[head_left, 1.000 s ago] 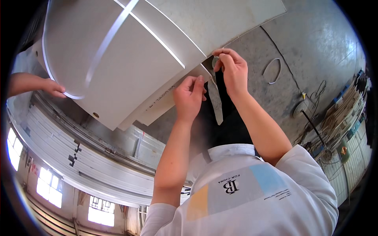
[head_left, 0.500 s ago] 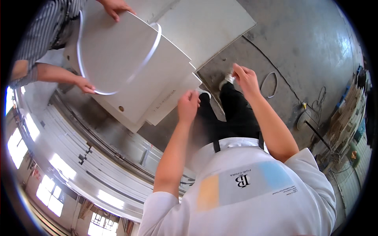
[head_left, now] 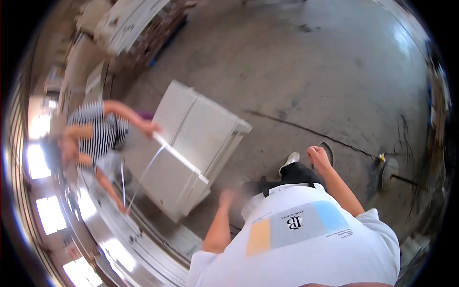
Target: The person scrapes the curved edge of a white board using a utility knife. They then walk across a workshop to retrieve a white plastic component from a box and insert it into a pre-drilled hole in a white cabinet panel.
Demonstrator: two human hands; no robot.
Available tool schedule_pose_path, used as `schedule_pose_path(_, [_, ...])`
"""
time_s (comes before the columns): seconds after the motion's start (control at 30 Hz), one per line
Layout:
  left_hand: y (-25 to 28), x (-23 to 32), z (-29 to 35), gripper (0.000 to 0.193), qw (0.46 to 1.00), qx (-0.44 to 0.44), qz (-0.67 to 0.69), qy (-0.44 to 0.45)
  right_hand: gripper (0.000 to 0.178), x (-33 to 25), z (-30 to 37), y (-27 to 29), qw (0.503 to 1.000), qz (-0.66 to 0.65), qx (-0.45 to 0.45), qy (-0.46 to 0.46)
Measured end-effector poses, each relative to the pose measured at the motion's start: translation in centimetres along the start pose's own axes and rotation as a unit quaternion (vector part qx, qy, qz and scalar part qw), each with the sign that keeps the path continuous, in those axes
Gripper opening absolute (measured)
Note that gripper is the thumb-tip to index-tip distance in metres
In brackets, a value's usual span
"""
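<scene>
My right hand is held out over the floor with its fingers curled in and nothing visible in them. Motion smears my left hand, so its fingers cannot be made out; it is nearest to the close end of a stack of pale panels. A co-worker in a striped top stands at the left of that stack. A white strap runs from one of that person's hands across the panels, and their other hand holds it lower down.
A dark cable crosses the concrete floor to a round base with a pole. Behind my right hand lies a thin loop. A long metal machine bed runs along the left; stacked boards stand at the far left.
My view has swung up and away, so the stack and co-worker look farther off. Both my hands sit lower, the left one blurred. The co-worker's strap now stretches across the panels.
</scene>
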State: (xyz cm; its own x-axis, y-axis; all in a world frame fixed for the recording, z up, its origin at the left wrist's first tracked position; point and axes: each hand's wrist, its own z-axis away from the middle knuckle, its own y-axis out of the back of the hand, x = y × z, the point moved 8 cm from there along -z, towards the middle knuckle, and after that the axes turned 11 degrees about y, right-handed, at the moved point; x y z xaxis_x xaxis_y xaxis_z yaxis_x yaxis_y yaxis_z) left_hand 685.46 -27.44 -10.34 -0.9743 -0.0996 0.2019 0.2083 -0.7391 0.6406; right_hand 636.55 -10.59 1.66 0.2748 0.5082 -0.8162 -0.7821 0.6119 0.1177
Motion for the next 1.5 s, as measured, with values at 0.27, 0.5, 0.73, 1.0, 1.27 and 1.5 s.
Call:
schedule_pose_path(0.27, [-2.9,25.4,-3.2,0.041,0.974,-0.09,-0.139,-0.153,0.03,-10.8,-5.6,24.6,0.971,-0.039,0.147,0.182])
schedule_pose_path(0.5, [-2.1,49.6,-14.2,0.03,0.981,-0.188,-0.001,-0.035,0.016,-4.8,-12.6,37.9,0.979,-0.029,0.182,0.092])
schedule_pose_path(0.73, [-5.2,79.0,-24.6,0.031,0.95,-0.152,-0.256,-0.098,0.016,15.2,-11.0,46.1,0.906,0.419,0.056,-0.009])
schedule_pose_path(1.0, [-13.3,126.0,-16.9,0.04,0.881,-0.179,-0.181,-0.398,0.022,14.3,-12.2,52.8,0.929,0.149,0.29,-0.176])
schedule_pose_path(1.27, [-20.0,142.7,-18.9,0.029,0.898,-0.226,-0.201,-0.321,0.029,13.0,-38.6,70.6,0.96,0.103,0.212,-0.151])
schedule_pose_path(1.5, [-17.7,152.0,-24.2,0.025,0.957,-0.228,-0.075,-0.16,0.025,-27.0,-53.7,110.9,0.884,-0.171,0.425,0.088])
